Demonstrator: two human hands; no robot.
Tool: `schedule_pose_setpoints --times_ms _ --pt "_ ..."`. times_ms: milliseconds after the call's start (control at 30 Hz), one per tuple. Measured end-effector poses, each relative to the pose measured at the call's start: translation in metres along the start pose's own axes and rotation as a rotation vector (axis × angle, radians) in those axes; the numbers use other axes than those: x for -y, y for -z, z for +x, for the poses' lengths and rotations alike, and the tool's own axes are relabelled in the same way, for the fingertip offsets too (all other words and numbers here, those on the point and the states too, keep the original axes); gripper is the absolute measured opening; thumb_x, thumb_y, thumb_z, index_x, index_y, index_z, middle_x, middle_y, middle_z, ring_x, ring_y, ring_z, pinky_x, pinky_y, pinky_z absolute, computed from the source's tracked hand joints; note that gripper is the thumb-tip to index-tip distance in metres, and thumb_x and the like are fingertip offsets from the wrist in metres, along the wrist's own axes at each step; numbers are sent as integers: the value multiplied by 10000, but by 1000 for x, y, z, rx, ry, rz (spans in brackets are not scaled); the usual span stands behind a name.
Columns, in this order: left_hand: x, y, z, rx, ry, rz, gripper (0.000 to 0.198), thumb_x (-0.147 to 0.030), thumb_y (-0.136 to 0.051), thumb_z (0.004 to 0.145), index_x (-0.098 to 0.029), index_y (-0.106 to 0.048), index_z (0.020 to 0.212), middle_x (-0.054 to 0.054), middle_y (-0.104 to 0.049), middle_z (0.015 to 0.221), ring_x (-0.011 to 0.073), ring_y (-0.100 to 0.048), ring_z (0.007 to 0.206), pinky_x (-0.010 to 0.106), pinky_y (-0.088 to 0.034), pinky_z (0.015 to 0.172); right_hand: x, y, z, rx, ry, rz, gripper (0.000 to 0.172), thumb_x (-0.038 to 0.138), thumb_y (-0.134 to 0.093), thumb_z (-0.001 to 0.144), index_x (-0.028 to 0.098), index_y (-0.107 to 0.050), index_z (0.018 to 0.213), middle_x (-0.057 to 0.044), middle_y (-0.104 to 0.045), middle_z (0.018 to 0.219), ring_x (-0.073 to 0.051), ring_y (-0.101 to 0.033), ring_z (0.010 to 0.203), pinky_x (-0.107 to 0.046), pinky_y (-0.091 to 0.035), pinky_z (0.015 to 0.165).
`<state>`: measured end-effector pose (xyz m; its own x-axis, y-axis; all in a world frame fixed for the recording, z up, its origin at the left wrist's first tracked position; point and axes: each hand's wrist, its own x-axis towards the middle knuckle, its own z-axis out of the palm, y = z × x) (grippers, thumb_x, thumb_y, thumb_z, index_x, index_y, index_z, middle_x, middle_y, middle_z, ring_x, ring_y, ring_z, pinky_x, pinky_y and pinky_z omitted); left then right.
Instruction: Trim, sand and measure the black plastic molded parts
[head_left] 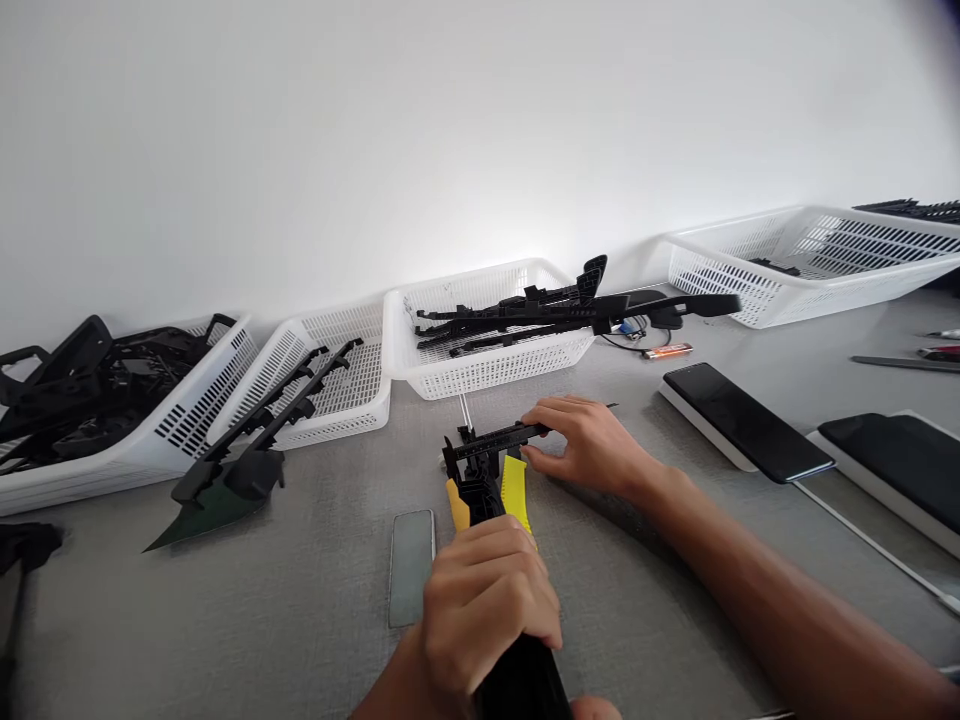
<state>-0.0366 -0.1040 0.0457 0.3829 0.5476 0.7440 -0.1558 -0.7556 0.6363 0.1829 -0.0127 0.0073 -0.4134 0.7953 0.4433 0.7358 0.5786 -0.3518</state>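
Near the bottom middle, my left hand is closed around a long black plastic part that points away from me. My right hand pinches a black caliper, which lies crosswise at the far end of the part. The caliper's jaws are at its left end, close against the part's tip; whether they touch it I cannot tell. Under the part lie yellow objects, partly covered, their kind unclear. A grey flat rectangular block rests left of my left hand.
Along the wall stand white baskets: one full of black parts, one with two long parts leaning out, a middle one with several more, and another at right. A phone on a white box and an orange-white lighter lie right.
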Motion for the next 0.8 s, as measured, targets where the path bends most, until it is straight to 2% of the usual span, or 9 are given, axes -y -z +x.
schedule_pose_setpoints --times_ms 133,233,333,500,567,800 --pt "-3 1 3 -25 25 17 301 -443 -458 1093 -273 -573 874 -14 -565 584 179 -539 514 352 -457 589 1 3 -2 -3 -7 5 173 302 -693 973 198 -762 1093 -56 -777 930 -227 -713 815 -339 -496 751" --pt "-5 1 4 -43 17 37 310 -407 -417 1104 -266 -545 860 -19 -550 579 167 -531 508 334 -459 574 -1 5 -4 -23 -8 -10 207 345 -693 1008 205 -782 1131 -62 -791 959 -221 -732 807 -324 -493 711" --pt "-4 1 5 -47 9 59 320 -443 -442 1100 -263 -519 847 -26 -541 577 156 -523 503 322 -456 567 -3 6 -4 -22 5 -28 228 378 -695 1032 209 -801 1142 -54 -795 939 -203 -730 767 -309 -474 676" --pt "-1 -4 6 -129 -41 66 424 -599 -652 992 -251 -509 795 -55 -512 557 121 -475 469 289 -423 524 -5 8 -5 -20 -2 -29 261 417 -709 1040 222 -825 1168 -41 -803 908 -172 -702 698 -286 -435 633" --pt "0 -7 5 -162 -41 63 461 -612 -667 980 -238 -500 767 -63 -503 551 103 -457 467 274 -419 523 -5 8 -5 -25 -10 -25 273 430 -727 1031 216 -833 1163 -38 -803 891 -163 -690 669 -282 -417 616" --pt "0 -7 4 -147 -28 67 467 -579 -693 981 -228 -486 754 -70 -502 555 89 -462 483 263 -419 529 -6 9 -5 -44 -23 -14 299 476 -740 1018 222 -851 1131 -32 -808 878 -152 -665 632 -280 -410 611"
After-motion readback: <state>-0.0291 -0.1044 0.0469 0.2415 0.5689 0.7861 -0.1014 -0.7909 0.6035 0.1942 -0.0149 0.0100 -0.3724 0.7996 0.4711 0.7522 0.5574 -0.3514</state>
